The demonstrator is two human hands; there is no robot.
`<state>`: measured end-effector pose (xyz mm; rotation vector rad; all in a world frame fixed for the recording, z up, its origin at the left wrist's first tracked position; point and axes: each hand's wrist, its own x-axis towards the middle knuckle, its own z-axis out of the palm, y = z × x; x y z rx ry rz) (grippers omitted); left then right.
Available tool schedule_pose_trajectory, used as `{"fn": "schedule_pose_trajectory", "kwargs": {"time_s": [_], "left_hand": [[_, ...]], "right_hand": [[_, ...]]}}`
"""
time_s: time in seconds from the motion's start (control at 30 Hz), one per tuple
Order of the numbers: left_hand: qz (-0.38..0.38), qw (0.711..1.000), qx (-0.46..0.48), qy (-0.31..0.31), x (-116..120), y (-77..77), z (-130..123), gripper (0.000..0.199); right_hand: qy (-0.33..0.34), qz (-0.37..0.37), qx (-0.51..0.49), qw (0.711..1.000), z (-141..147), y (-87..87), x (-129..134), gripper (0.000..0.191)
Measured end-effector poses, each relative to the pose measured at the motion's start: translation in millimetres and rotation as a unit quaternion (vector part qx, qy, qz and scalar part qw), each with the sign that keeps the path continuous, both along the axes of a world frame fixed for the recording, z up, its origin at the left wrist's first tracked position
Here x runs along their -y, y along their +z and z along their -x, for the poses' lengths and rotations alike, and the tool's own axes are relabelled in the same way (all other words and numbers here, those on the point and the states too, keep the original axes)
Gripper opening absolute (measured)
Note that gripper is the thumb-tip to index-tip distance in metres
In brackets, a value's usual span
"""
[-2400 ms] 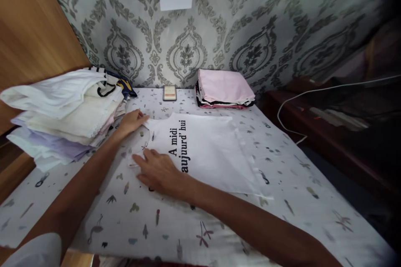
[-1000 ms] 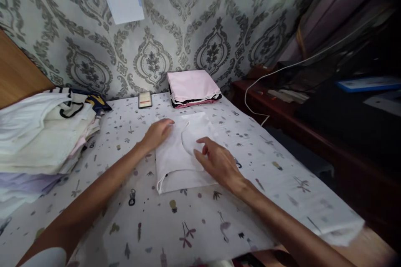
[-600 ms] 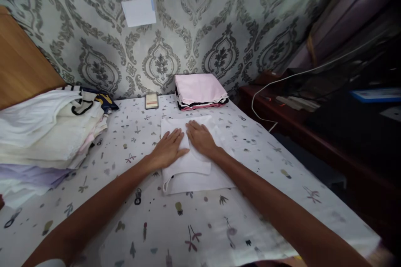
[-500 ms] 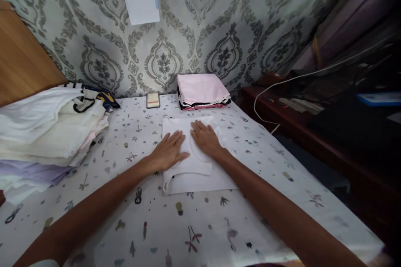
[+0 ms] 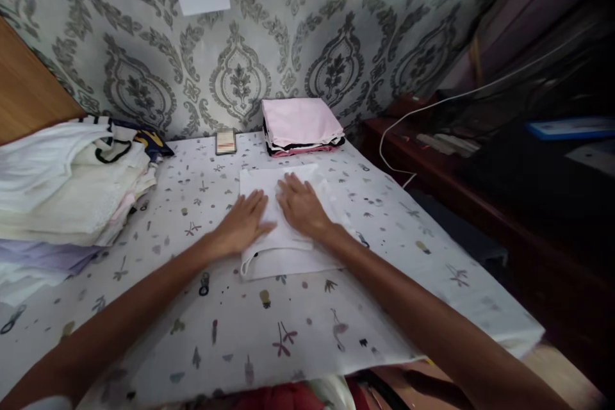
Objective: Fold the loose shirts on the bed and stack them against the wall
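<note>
White garment (image 5: 288, 259): six o'clock of the pink stack (image 5: 302, 120), on printed cloth (image 5: 166, 327); folded roughly square, probably light, limp, hard to damage
Hold: likely best beneath its three and nine o'clock edges, keeping layers together
Left hand (image 5: 241, 224): nine o'clock, palm down, clamping nothing
Right hand (image 5: 302, 206): one o'clock, flattened, fingers slightly apart
Printed cloth: smooth, thin-looking

Left hand (image 5: 243, 221) and right hand (image 5: 303, 208) are both bare, same for the slim forearms (image 5: 408, 298). Well back from the left hand there's a bit of whitish sleeve (image 5: 48, 403) with a rounded edge. Red fabric (image 5: 283, 398) below both hands might be clothing too, it's pretty cropped.
</note>
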<state>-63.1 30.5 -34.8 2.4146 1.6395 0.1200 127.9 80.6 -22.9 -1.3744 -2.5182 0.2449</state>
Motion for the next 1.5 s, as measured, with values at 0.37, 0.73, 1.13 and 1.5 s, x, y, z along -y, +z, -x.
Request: {"fn": "schedule_pose_trajectory", "kwargs": {"time_s": [0.37, 0.73, 1.13, 1.5], "left_hand": [[-0.017, 0.996, 0.008, -0.087, 53, -4.2, -6, 0.076], [-0.045, 0.995, 0.019, -0.082, 53, -7.0, -7, 0.068], [-0.059, 0.995, 0.037, -0.072, 57, -7.5, -6, 0.062], [-0.065, 0.994, 0.047, -0.074, 58, -7.3, -4, 0.056]], "right_hand": [[0.076, -0.027, 0.015, 0.997, -17, -20.1, 29, 0.051], [0.077, -0.008, 0.013, 0.997, -17, -15.4, 30, 0.051], [0.081, -0.01, -0.002, 0.997, -20, -20.5, 28, 0.05], [0.081, -0.004, 0.003, 0.997, -31, -14.5, 33, 0.05]]}}
